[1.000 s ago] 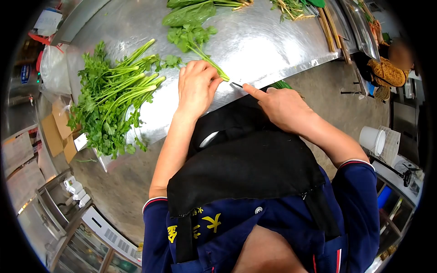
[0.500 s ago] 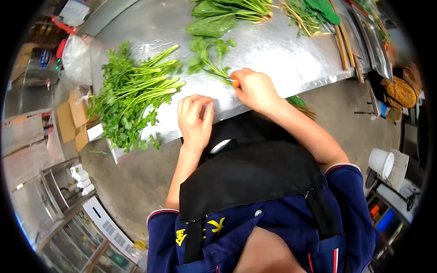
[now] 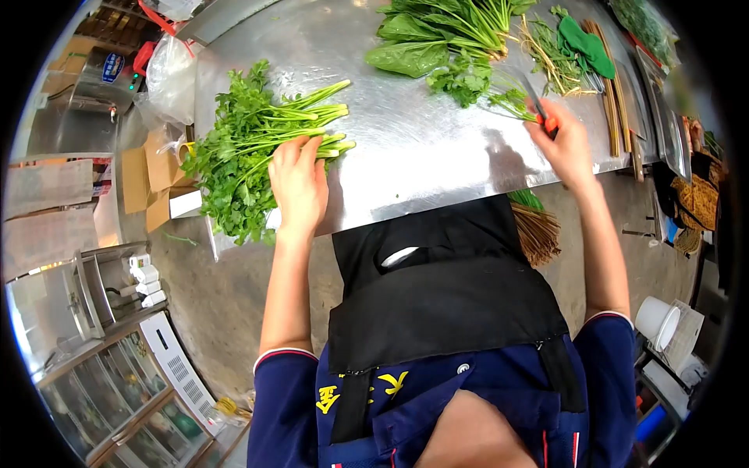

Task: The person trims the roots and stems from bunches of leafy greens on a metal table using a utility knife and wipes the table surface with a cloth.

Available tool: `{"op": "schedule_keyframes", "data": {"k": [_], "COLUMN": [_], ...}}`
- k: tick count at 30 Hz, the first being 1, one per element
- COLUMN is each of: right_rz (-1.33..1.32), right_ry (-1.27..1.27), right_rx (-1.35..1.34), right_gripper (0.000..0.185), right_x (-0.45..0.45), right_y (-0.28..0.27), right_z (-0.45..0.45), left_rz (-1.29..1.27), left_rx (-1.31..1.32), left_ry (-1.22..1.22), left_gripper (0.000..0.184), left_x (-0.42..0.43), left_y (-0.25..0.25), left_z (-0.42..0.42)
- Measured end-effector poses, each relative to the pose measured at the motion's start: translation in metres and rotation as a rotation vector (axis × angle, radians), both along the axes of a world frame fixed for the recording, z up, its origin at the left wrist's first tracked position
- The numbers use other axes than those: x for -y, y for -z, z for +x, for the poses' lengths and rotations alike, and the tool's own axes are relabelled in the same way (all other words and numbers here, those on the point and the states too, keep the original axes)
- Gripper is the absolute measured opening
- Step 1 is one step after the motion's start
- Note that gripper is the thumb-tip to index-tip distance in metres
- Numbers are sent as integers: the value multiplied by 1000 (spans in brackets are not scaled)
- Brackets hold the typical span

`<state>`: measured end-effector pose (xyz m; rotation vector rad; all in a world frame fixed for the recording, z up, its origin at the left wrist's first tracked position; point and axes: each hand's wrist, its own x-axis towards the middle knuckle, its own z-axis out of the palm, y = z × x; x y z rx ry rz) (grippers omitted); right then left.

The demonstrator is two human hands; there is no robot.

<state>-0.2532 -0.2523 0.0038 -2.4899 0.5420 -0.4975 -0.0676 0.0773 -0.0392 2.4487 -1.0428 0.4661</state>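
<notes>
A small knife (image 3: 536,104) with an orange-red handle is in my right hand (image 3: 567,144), fingers wrapped round the handle. Right by the blade lies a loose leafy sprig (image 3: 509,101), its stem end near my fingers; whether I also hold the stem is unclear. My left hand (image 3: 299,187) rests on a pile of leafy green stalks that look like Chinese celery (image 3: 238,148). Its fingers are stretched over the pale stems, with the tips partly among them, and no stalk is lifted.
Broad-leaved greens (image 3: 437,39) lie at the back of the metal table (image 3: 390,168). Trimmings (image 3: 550,58), a green cloth (image 3: 585,47) and wooden sticks (image 3: 612,93) are at the right. A cardboard box (image 3: 156,175) stands left of the table; a broom (image 3: 534,230) is under its front edge.
My right hand has moved right with the knife, and the sprig now lies beside the broad-leaved greens. My left hand has gone left onto the stalk pile. The whole view has shifted.
</notes>
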Motion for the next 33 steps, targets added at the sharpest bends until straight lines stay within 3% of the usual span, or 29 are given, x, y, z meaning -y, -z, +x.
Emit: {"op": "schedule_keyframes", "data": {"k": [2, 5, 7, 9, 10, 12, 14, 17, 19, 21, 24, 25, 29, 33], "right_rz": [48, 187, 262, 315, 326, 354, 392, 479, 581, 713, 893, 886, 846, 897], "right_ry": [-73, -59, -67, -72, -71, -66, -54, -35, -39, -43, -33, -33, -19, 12], "right_rx": [122, 16, 29, 39, 44, 42, 32, 10, 11, 75, 201, 181, 63, -31], "right_gripper": [29, 26, 25, 24, 23, 22, 21, 18, 17, 17, 18, 18, 18, 22], "right_x": [-19, -51, -61, -66, -66, -66, -67, -71, -74, -79, -87, -87, -81, -80], "right_y": [13, 4, 1, 2, 5, 5, 3, 3, 7, 15, 15, 15, 27, 36], "right_z": [-2, -9, -16, -17, -19, -19, -17, -14, -14, -13, -8, -9, -9, -4], "left_rz": [149, 43, -283, -706, -787, -1164, -1306, -1245, -1165, -893, -457, -286, -67, -112], "left_rx": [-8, 30, -90, -245, -347, -214, -54, 334, 486, 650, 710, 689, 179, -151], "left_ry": [26, 45, 41, -161, -234, -243, -198, -235, -28, -55, 337, 437, 623, 576], "left_gripper": [19, 20, 16, 24, 24, 24, 21, 20, 14, 15, 18, 16, 29, 33], "left_x": [1, -5, -22, -36, -55, -92, -113, -119, -96, -62, -7, 7, 65, 63], "left_y": [-1, -13, -21, -50, -72, -97, -139, -189, -208, -202, -156, -136, -39, 9], "left_z": [8, 14, 33, 42, 51, 90, 96, 85, 72, 52, 23, 13, -51, -96]}}
